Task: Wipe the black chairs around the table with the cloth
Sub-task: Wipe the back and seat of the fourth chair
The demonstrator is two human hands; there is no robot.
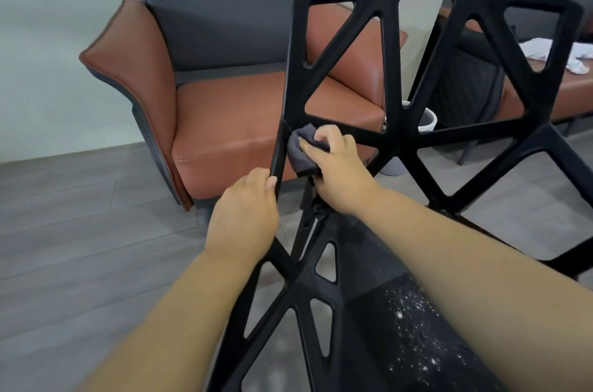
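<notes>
Bare forearms are extended in from 7 and 4 o'clock, converging toward centre. The left hand (pixel 244 202) is curled round a chair bar (pixel 277 151). At its 2 o'clock, the right hand (pixel 337 163) is clenched on the cloth (pixel 296 149), knuckles up.

The black chair (pixel 394 86) looks like matt, finely grained moulded plastic, its seat speckled with pale dust. The cloth (pixel 296 149) is soft grey fabric, perhaps microfibre. The armchair (pixel 231 109) pairs smooth, faintly glossy brown leather with dark woven cushion fabric. The floor (pixel 80 215) is matt grey wood-grain planking.
</notes>
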